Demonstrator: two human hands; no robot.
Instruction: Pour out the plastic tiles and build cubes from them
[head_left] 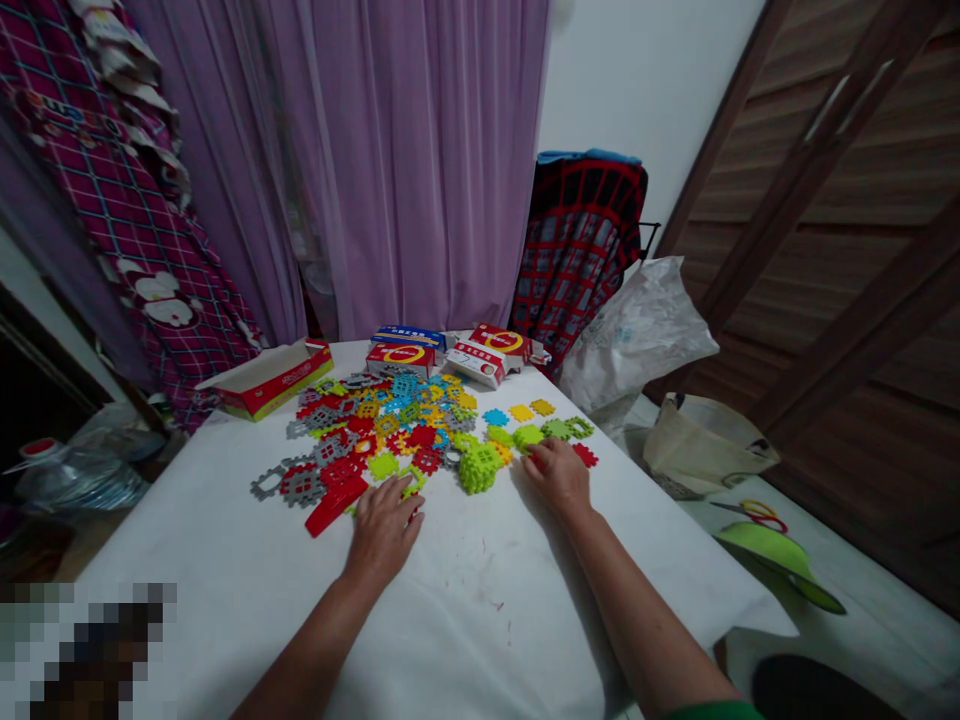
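Note:
A spread of colourful interlocking plastic tiles (390, 425) lies on a white-covered table (465, 600): grey, red, yellow, blue and green pieces. A lime-green assembled block (478, 467) sits between my hands. My left hand (384, 530) rests palm down at the near edge of the pile, fingers stretched toward green and red pieces beside a long red piece (335, 503). My right hand (556, 473) lies palm down with its fingertips on a red tile, near a green tile (527, 436). Whether either hand grips a piece is hidden.
Several red and blue cardboard boxes (450, 352) stand at the table's far edge, and an open red box (266, 380) at far left. A plastic bag (637, 335), a cloth bag (705, 440) and a green cap (776, 555) lie to the right. Purple curtains hang behind.

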